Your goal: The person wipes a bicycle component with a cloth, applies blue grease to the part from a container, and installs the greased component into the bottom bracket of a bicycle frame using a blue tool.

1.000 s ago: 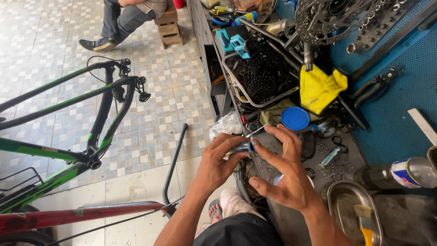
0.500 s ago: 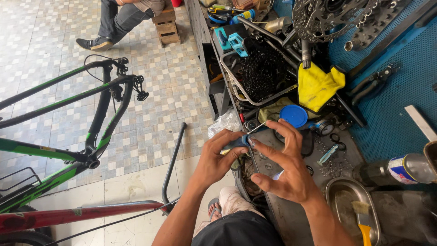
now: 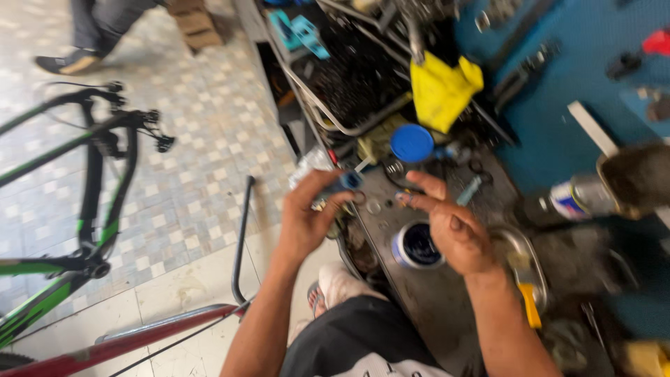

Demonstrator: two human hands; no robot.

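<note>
From the head camera, the left hand (image 3: 307,220) pinched a small blue fitting (image 3: 349,181) between thumb and fingertips, held above the edge of the grimy workbench (image 3: 426,300). The right hand (image 3: 450,227) hovered just at 3 o'clock of it, fingers spread and empty. An open round tin (image 3: 417,246) sat at 5 o'clock of the fitting, a blue lid (image 3: 412,142) at 1 o'clock, and a yellow rag (image 3: 442,87) beyond. A green bicycle (image 3: 77,230) stood well off at 9 o'clock.
</note>
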